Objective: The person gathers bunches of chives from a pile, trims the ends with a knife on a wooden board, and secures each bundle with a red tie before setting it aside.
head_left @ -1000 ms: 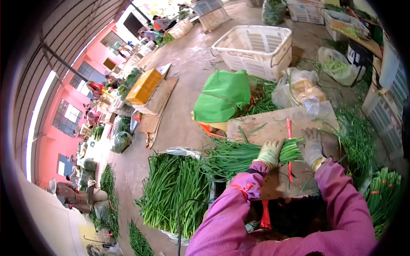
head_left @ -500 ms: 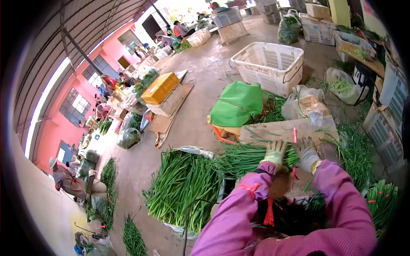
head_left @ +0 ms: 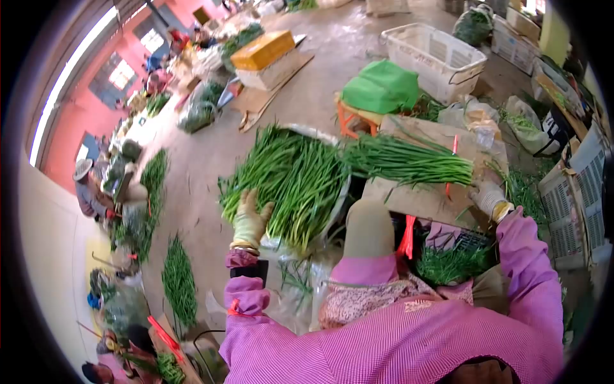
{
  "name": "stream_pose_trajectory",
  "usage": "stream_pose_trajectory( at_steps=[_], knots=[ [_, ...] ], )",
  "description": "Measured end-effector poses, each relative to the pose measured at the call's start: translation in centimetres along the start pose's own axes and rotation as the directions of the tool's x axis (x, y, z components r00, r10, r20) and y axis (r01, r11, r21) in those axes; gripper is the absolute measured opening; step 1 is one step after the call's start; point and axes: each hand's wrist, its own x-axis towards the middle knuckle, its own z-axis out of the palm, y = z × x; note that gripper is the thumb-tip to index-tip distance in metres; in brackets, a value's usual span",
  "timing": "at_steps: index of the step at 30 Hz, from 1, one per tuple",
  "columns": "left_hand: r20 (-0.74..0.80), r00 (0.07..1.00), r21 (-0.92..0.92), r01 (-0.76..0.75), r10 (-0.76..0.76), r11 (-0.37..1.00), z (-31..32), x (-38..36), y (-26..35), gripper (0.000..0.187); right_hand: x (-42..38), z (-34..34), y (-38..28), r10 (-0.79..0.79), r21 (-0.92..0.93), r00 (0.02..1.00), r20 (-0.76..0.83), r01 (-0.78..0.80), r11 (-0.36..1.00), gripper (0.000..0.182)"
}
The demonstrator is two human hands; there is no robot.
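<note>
My gloved left hand (head_left: 251,221), fingers spread, touches the lower left side of a large pile of long green stalks (head_left: 294,185) on plastic. A bundle of green stalks (head_left: 409,160) lies across a board (head_left: 409,200), its pale ends pointing right. Beneath that bundle, a red strip (head_left: 449,185) shows at both sides. My right hand (head_left: 489,197), in a pale glove, is at the board's right edge beside the stalk ends. Its fingers are partly blurred, so what they hold, if anything, cannot be made out.
Behind the board stand a stool with a green cover (head_left: 380,88) and a white crate (head_left: 435,61). Red ties (head_left: 407,237) hang at the board's front edge. Loose greens (head_left: 451,264) lie below it. A person in a hat (head_left: 89,185) sits at far left; others work at lower left.
My left hand has left the bundle on the board and moved left to the large pile. My right hand has shifted to the board's right edge. The view has tilted down.
</note>
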Motion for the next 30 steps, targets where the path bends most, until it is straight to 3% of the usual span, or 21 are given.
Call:
stream_pose_trajectory(
  at_steps=[2, 4, 5, 7, 8, 9, 11, 13, 14, 15, 17, 19, 21, 23, 25, 27, 28, 29, 30],
  knots=[
    [-0.028, 0.992, 0.021, 0.123, -0.123, 0.992, -1.4, -3.5, -4.1, 0.058, 0.5, 0.2, -1.0, -0.018, -0.034, 0.998, 0.057, 0.02, 0.999, 0.04],
    [-0.08, 0.977, -0.049, 0.192, -0.196, 0.98, -1.8, -6.0, -6.7, 0.054, 0.9, 0.0, -2.2, -0.064, 0.067, 0.996, 0.068, 0.059, 0.996, 0.041],
    [-0.152, 0.974, -0.046, 0.164, -0.169, 0.985, -1.0, -6.9, -8.7, 0.05, 1.3, -0.1, -3.1, -0.068, 0.058, 0.995, 0.078, 0.064, 0.996, 0.041],
    [-0.054, 0.914, -0.263, 0.376, -0.403, 0.889, -1.4, -7.9, -7.4, 0.043, 2.4, -0.5, -5.5, -0.149, 0.079, 0.985, 0.092, 0.142, 0.987, 0.038],
    [-0.031, 0.909, -0.33, 0.383, -0.416, 0.863, -1.3, -8.1, -6.6, 0.04, 3.1, -0.3, -5.8, -0.379, -0.029, 0.924, 0.053, 0.381, 0.924, 0.034],
    [-0.006, 0.903, -0.394, 0.392, -0.429, 0.831, -0.9, -8.2, -6.2, 0.036, 3.6, -0.4, -7.0, -0.383, -0.032, 0.921, 0.074, 0.386, 0.922, 0.034],
    [0.041, 0.928, -0.378, 0.357, -0.37, 0.854, 0.4, -7.8, -6.1, 0.032, 4.5, -1.1, -11.4, -0.348, 0.173, 0.937, -0.029, 0.347, 0.922, 0.028],
    [0.083, 0.935, -0.29, 0.354, -0.345, 0.889, 1.8, -7.0, -5.7, 0.033, 5.2, -2.4, -15.9, -0.571, 0.179, 0.82, -0.038, 0.567, 0.804, 0.026],
    [0.077, 0.946, -0.236, 0.323, -0.314, 0.916, 3.1, -6.5, -6.5, 0.034, 5.3, -2.9, -18.8, -0.454, 0.466, 0.889, 0.061, 0.377, 0.8, 0.027],
    [0.113, 0.944, -0.16, 0.325, -0.31, 0.932, 3.9, -5.8, -6.7, 0.04, 5.2, -3.3, -21.9, -0.354, 0.689, 0.915, 0.192, 0.131, 0.713, 0.027],
    [0.187, 0.931, 0.049, 0.309, -0.312, 0.95, 5.3, -4.2, -7.1, 0.047, 4.4, -3.4, -28.0, -0.399, 0.823, 0.844, 0.36, -0.085, 0.561, 0.032],
    [0.299, 0.854, 0.216, 0.373, -0.425, 0.902, 6.3, -2.7, -7.8, 0.061, 4.1, -1.7, -32.4, -0.514, 0.838, 0.729, 0.452, -0.15, 0.524, 0.036],
    [0.365, 0.801, 0.233, 0.414, -0.474, 0.88, 7.4, -1.8, -8.9, 0.067, 3.9, -0.4, -36.1, -0.504, 0.775, 0.68, 0.533, -0.154, 0.613, 0.039],
    [0.299, 0.864, 0.252, 0.338, -0.406, 0.907, 9.0, -2.0, -9.9, 0.066, 4.8, 2.9, -37.9, -0.566, 0.779, 0.622, 0.541, -0.117, 0.616, 0.038],
    [0.259, 0.866, 0.247, 0.368, -0.427, 0.897, 6.3, -0.9, -7.9, 0.06, 4.9, 3.5, -39.3, -0.587, 0.815, 0.645, 0.489, -0.099, 0.57, 0.036],
    [-0.147, 0.922, 0.254, 0.385, -0.358, 0.887, 5.4, -0.1, -9.2, 0.055, 7.5, 8.1, -38.9, -0.833, 0.781, 0.529, 0.162, 0.448, 0.436, 0.03],
    [-0.26, 0.882, 0.188, 0.446, -0.394, 0.875, 4.9, 0.6, -10.8, 0.06, 7.5, 7.3, -39.6, -0.833, 0.781, 0.529, 0.165, 0.446, 0.438, 0.03],
    [-0.365, 0.825, 0.113, 0.498, -0.431, 0.86, 4.1, 1.5, -12.6, 0.065, 7.6, 6.6, -40.5, -0.708, 0.844, 0.613, 0.35, 0.121, 0.522, 0.031],
    [-0.314, 0.793, -0.002, 0.55, -0.523, 0.835, 4.0, 2.2, -14.7, 0.07, 7.5, 5.3, -41.7, -0.57, 0.814, 0.618, 0.542, -0.216, 0.54, 0.032]
  ],
)
